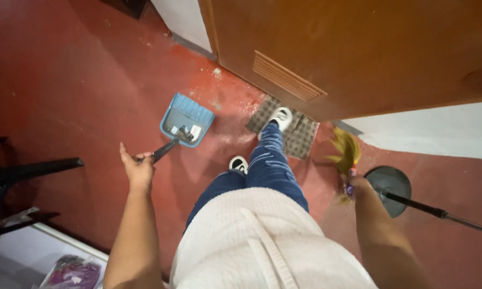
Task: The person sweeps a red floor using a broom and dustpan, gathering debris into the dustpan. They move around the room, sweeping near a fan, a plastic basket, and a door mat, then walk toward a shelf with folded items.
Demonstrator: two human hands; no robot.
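Observation:
My left hand [138, 167] grips the dark handle of a blue dustpan [186, 119]. The pan rests on the red floor, with small bits of debris and a scrap of paper lying in it. My right hand [354, 184] is closed around the handle of a small yellow-bristled broom [346, 149], held just above the floor to the right of my legs. One of my feet stands on a grey checked doormat [301, 138]; the other is on the bare floor.
A brown wooden door [358, 48] with a vent slat stands ahead. A round black stand base [389, 182] with a pole sits at the right. Black chair legs [32, 168] and a white surface with a purple bag [72, 272] are at the left.

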